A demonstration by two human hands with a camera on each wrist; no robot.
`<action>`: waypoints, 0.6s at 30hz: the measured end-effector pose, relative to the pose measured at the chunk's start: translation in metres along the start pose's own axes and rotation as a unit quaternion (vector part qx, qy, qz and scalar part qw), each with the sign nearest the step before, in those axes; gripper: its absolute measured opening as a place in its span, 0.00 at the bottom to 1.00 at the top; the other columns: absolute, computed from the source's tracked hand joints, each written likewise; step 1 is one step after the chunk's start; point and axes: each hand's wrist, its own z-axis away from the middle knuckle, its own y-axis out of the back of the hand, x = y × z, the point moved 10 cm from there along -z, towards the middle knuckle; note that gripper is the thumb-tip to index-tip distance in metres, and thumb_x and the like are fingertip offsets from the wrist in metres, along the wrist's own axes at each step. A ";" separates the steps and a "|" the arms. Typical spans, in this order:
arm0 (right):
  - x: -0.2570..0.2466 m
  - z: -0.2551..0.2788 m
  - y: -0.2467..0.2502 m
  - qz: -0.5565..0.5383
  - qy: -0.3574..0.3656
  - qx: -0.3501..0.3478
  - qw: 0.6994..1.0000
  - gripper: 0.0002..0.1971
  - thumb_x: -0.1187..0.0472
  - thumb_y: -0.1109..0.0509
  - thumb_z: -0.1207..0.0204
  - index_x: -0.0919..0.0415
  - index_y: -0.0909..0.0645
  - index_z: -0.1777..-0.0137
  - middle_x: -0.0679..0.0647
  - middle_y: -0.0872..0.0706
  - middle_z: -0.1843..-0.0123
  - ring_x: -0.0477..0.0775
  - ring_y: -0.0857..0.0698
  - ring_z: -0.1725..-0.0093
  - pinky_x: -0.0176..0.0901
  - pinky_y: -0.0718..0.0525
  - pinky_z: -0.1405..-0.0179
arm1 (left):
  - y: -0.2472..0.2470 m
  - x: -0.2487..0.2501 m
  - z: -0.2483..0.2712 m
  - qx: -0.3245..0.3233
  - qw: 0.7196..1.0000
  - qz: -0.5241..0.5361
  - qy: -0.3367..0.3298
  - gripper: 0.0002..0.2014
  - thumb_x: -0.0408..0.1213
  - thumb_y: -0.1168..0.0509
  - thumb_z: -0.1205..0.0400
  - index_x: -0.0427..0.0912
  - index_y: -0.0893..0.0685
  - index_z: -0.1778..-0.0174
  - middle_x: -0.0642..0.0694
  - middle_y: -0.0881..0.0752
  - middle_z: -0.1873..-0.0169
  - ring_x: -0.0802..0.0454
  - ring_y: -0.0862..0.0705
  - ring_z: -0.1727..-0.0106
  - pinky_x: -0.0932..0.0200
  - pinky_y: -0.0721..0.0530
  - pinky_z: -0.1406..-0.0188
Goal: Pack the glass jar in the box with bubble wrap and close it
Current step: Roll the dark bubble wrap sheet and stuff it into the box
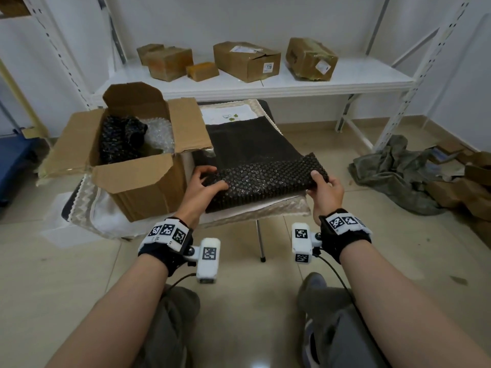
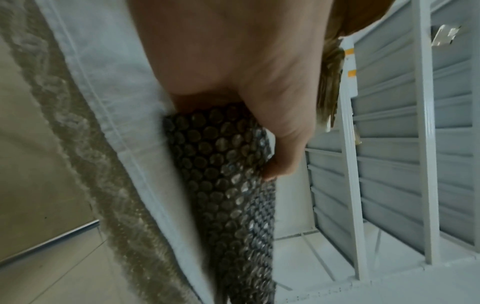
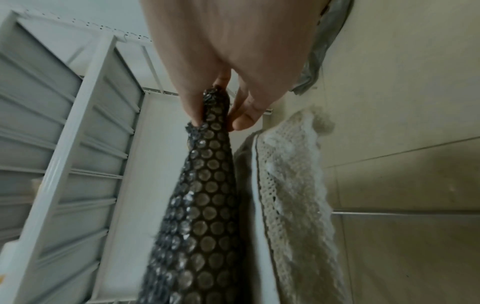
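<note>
I look down from the head camera onto a tiled floor, with a white metal shelf (image 1: 265, 83) against the far wall carrying several worn cardboard parcels (image 1: 247, 61). In front of me stands a small worktop (image 1: 281, 205) covered by a white lace-edged cloth. On its left side sits the open cardboard box (image 1: 138, 179), all flaps standing outward; inside it I see a bundle wrapped in black bubble wrap (image 1: 121, 138) lying against clear bubble wrap (image 1: 159, 136). I cannot tell whether the glass jar is inside that bundle. To the right of the box, a sheet of black bubble wrap (image 1: 255, 160) lies across the worktop, its near edge folded back over itself. My left hand (image 1: 206, 183) grips the left end of that fold, thumb on top and fingers curled under it. My right hand (image 1: 325, 193) pinches the right end between thumb and fingers, a pinch shown closely by the right wrist camera. A crumpled grey cloth (image 1: 398, 171) lies on the floor to the right.
</note>
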 end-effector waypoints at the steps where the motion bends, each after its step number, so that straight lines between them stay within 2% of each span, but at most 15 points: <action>1: 0.002 0.000 0.004 0.001 -0.005 0.016 1.000 0.11 0.64 0.27 0.23 0.56 0.28 0.59 0.58 0.16 0.54 0.50 0.17 0.63 0.36 0.20 0.73 | -0.002 -0.001 0.001 -0.007 1.000 0.002 0.008 0.25 0.43 0.24 0.33 0.60 0.22 0.42 0.47 0.18 0.39 0.43 0.18 0.36 0.41 0.18 0.35; 4: 0.004 -0.001 0.015 -0.006 -0.012 0.048 0.999 0.10 0.64 0.26 0.24 0.56 0.27 0.57 0.61 0.16 0.48 0.50 0.16 0.62 0.35 0.20 0.74 | -0.007 -0.007 0.003 -0.032 0.999 0.020 0.030 0.29 0.29 0.27 0.26 0.53 0.26 0.31 0.39 0.14 0.42 0.43 0.13 0.43 0.49 0.13 0.47; 6: 0.003 -0.001 0.020 -0.035 -0.019 0.056 0.998 0.12 0.63 0.26 0.24 0.57 0.27 0.48 0.61 0.17 0.45 0.50 0.16 0.62 0.35 0.20 0.74 | -0.013 -0.007 0.006 -0.055 0.997 0.032 0.033 0.33 0.25 0.28 0.23 0.55 0.31 0.26 0.37 0.12 0.44 0.45 0.11 0.45 0.54 0.12 0.52; 8: 0.004 0.000 0.018 -0.063 -0.033 0.036 0.997 0.19 0.59 0.25 0.24 0.57 0.30 0.39 0.60 0.17 0.45 0.50 0.17 0.63 0.37 0.21 0.74 | -0.016 -0.004 0.007 -0.057 0.998 0.035 0.016 0.35 0.24 0.30 0.22 0.58 0.33 0.25 0.38 0.13 0.43 0.46 0.11 0.44 0.59 0.11 0.56; 10: 0.006 0.004 0.012 -0.055 -0.057 0.002 0.997 0.25 0.55 0.25 0.25 0.57 0.32 0.33 0.56 0.16 0.46 0.50 0.18 0.62 0.37 0.22 0.74 | -0.015 -0.001 0.008 -0.040 0.999 0.014 -0.006 0.32 0.23 0.30 0.22 0.58 0.31 0.29 0.41 0.16 0.43 0.49 0.12 0.46 0.60 0.10 0.56; 13: 0.013 0.007 0.006 -0.033 -0.081 -0.027 0.996 0.30 0.57 0.24 0.26 0.60 0.34 0.29 0.58 0.16 0.48 0.52 0.17 0.62 0.38 0.22 0.76 | -0.015 -0.002 0.005 -0.011 0.997 -0.071 -0.026 0.24 0.25 0.29 0.23 0.55 0.25 0.39 0.46 0.17 0.44 0.47 0.15 0.46 0.48 0.12 0.47; 14: 0.016 0.007 0.006 -0.023 -0.086 -0.025 0.996 0.31 0.57 0.24 0.27 0.61 0.35 0.28 0.58 0.16 0.48 0.52 0.17 0.62 0.39 0.22 0.76 | -0.015 -0.002 0.005 0.000 0.994 -0.105 -0.032 0.20 0.26 0.29 0.24 0.52 0.24 0.43 0.47 0.18 0.45 0.48 0.16 0.48 0.50 0.13 0.50; 16: 0.020 0.006 0.008 -0.010 -0.091 -0.011 0.996 0.33 0.59 0.23 0.27 0.62 0.35 0.27 0.60 0.16 0.48 0.53 0.18 0.63 0.39 0.22 0.77 | -0.014 -0.002 0.006 0.021 0.988 -0.150 -0.036 0.14 0.29 0.29 0.24 0.47 0.21 0.46 0.49 0.18 0.50 0.50 0.18 0.59 0.55 0.18 0.61; 18: 0.023 0.006 0.009 -0.002 -0.091 -0.010 0.996 0.35 0.57 0.21 0.30 0.65 0.33 0.27 0.63 0.15 0.44 0.53 0.18 0.64 0.38 0.22 0.79 | -0.013 -0.001 0.007 0.041 0.982 -0.180 -0.039 0.10 0.32 0.28 0.23 0.44 0.19 0.48 0.52 0.19 0.55 0.54 0.22 0.65 0.59 0.24 0.68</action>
